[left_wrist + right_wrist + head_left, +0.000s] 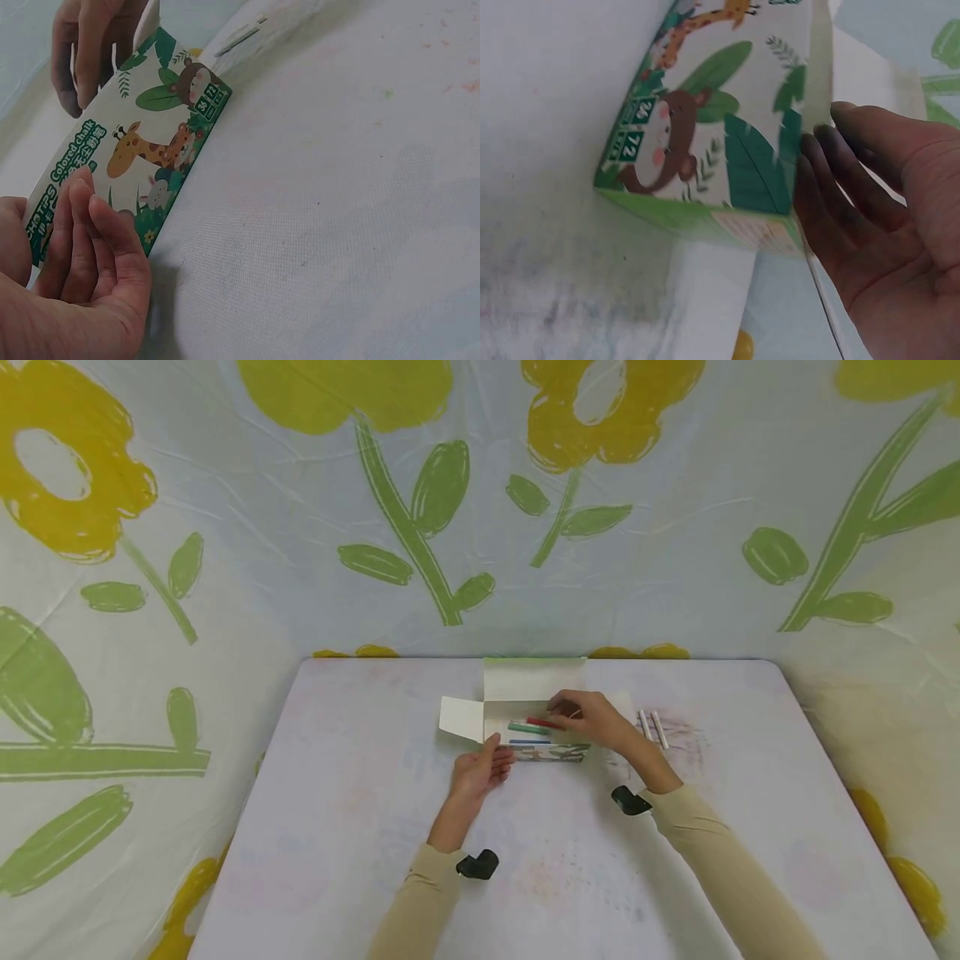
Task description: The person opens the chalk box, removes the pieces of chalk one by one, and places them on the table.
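Near the far edge of the whitish, stained table (750, 827), I see an open cardboard box (551, 753), printed with jungle animals and the words "Colored chalk". Its white-lined lid (535, 679) stands up behind the opening, and a white side flap (461, 718) is spread out to the left.

As I judge, the work is somewhere in the middle. The opening of the box is done, and the sticks are partly inside and partly outside. Two thin white sticks (652, 729) lie on the table, just to the right of the box, and remain apart from the coloured ones. Whether sticks are being put in or taken out, I cannot tell.

Inside the box I can notice a slim green stick (520, 727) and a blue stick (528, 742) close to the front wall. A slim red stick (542, 722) shows over the opening, its right end near the fingers of the right hand (596, 717). That hand reaches over the right end of the box with bent fingers; if it grips something, I cannot tell. The left hand (472, 774) holds the box at its front left corner, thumb at the rim and fingers against the printed front.
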The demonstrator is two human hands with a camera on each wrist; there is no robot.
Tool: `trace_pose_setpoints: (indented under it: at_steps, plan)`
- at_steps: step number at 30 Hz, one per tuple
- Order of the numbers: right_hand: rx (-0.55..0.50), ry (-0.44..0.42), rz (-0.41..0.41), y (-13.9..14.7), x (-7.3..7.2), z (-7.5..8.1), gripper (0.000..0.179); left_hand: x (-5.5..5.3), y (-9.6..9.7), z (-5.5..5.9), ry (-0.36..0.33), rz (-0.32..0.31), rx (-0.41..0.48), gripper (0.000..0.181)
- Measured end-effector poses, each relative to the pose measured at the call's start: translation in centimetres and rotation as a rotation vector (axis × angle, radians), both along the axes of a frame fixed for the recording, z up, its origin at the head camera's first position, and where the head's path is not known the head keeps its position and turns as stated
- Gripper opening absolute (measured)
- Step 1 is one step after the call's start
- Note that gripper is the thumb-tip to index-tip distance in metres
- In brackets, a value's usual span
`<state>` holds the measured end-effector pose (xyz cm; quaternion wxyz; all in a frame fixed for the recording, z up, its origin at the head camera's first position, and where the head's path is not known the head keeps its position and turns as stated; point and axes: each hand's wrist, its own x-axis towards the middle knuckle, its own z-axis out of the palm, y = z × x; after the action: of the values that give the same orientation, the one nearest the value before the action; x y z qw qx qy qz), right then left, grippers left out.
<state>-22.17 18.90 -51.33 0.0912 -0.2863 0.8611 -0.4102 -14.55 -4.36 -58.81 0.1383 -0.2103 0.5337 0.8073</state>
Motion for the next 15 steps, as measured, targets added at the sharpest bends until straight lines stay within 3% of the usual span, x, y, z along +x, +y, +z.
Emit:
trace_pose_setpoints:
  at_steps: [7, 15]
  plan:
    - [0.026, -0.06, 0.126, -1.4, -0.3, -1.5, 0.02, -0.1, 0.1, -0.3, -0.006, 0.0, -0.008, 0.052]
    - [0.313, -0.078, 0.171, -3.1, -1.2, -1.8, 0.016, -0.2, 0.2, -0.1, -0.012, 0.004, -0.011, 0.053]
